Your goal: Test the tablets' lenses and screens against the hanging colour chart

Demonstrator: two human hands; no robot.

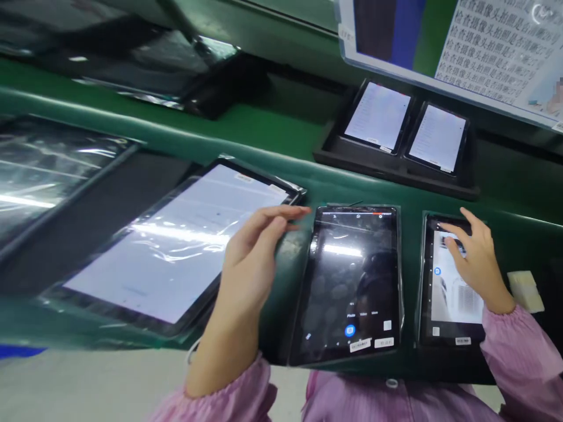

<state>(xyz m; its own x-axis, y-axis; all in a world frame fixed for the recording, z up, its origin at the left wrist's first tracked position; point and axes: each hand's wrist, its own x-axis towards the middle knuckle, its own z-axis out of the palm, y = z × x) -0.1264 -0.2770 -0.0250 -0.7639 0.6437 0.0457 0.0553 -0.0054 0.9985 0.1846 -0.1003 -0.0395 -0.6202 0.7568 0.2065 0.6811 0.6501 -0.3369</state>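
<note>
My left hand (253, 255) is raised between two tablets, its fingers stretched toward the middle one and holding nothing. The middle tablet (352, 275), in clear wrap, lies flat with a dark camera screen. To the left lies a larger wrapped tablet (176, 246) with a pale screen, partly covered by my left hand. My right hand (477, 258) hovers over the right tablet (453, 299), fingers spread and thumb bent over its screen. That screen shows a bright camera picture. Whether a fingertip touches the glass, I cannot tell.
Two lit tablets (377, 117) rest in a black tray (396, 173) at the back, beneath a monitor (497, 53) with printed lines. Another wrapped device (48, 176) lies at far left. A pale yellow block (525, 291) sits beside my right wrist. The green bench edge (132, 346) runs along the front.
</note>
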